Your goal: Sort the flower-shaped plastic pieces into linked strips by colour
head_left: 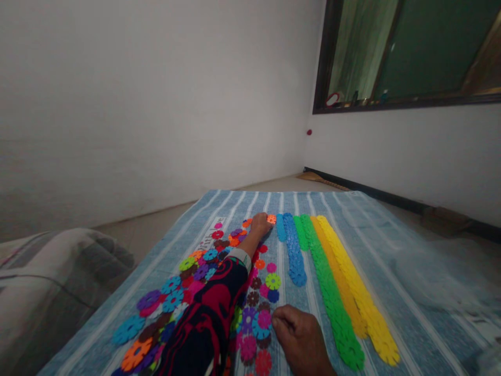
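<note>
Discs of flower-shaped plastic, mixed colours (172,300), scattered loose over blue-and-white striped cloth (391,235). Left hand (260,224), in patterned sleeve, stretched to far end of cloth; fingers drawn together, tips on small orange plastic disc (271,219), just beside head of blue disc row (291,250). Pinching or pressing: cannot tell. Green disc row (329,292), amber disc row (340,282) and yellow disc row (353,282) side by side further right. Right hand (301,339) at near edge, knuckles up, fingers curled under, resting on cloth beside loose discs.
</note>
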{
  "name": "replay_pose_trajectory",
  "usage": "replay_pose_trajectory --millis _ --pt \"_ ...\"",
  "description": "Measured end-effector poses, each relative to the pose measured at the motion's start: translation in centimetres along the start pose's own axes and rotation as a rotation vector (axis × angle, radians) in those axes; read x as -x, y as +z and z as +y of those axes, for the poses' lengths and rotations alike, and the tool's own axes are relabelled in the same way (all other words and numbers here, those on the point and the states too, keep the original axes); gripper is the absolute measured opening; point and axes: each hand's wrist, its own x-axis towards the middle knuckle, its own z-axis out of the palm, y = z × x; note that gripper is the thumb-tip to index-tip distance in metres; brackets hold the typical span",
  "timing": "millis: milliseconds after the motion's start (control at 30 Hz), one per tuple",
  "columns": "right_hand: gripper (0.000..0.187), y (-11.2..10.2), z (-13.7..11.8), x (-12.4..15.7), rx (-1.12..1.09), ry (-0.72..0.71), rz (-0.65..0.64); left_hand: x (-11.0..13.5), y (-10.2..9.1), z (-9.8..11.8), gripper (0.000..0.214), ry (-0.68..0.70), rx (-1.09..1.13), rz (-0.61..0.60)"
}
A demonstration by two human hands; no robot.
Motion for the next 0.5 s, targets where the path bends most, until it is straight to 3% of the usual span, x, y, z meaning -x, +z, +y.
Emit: replay_pose_trajectory --millis 267,500 --pt "0.028 -0.3 -0.3 0.0 0.001 0.035 -0.030 0.8 -0.5 -1.0 0.026 0.031 0.022 0.027" --pt "0.031 -0.7 -0.7 0.0 -0.020 0.057 -0.076 1.0 -5.6 -6.2 0.021 -0.096 -0.004 0.093"
